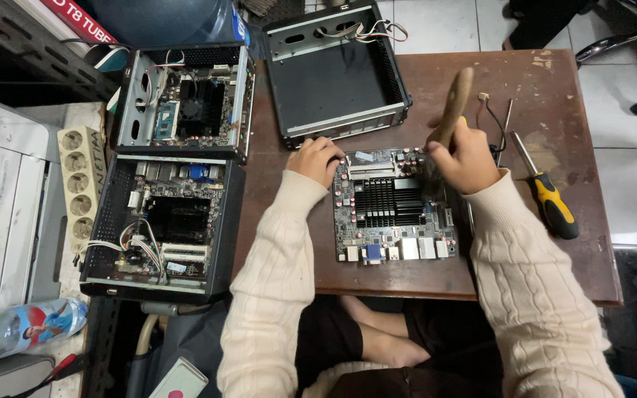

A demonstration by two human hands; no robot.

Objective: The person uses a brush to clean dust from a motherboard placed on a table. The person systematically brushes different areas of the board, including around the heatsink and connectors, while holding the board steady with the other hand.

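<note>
Flat on the brown counter (436, 280), near its front edge: a bare circuit board (394, 208) with a black finned heat sink (387, 201) in its middle and a row of ports along the near side. Left hand (316, 159) resting at the board's upper left corner, fingers (331, 147) curled down and pressing on the edge, nothing gripped. Right hand (466, 157) closed tight around the wooden handle of a brush (451, 110), handle tilted up and away, dark bristles down against the board's upper right part. Just behind the board, touching the counter's far side: an empty black metal case (337, 70) with loose wires at its top. To the right of the right hand: a yellow and black screwdriver (547, 195) lying on the counter, with a thin metal rod (505, 121) and a short dark cable (492, 118) beside it. Off the counter on the left: two opened small computers (178, 155) with boards inside, a beige power strip (79, 184), and a plastic bottle (23, 328) lower down.
</note>
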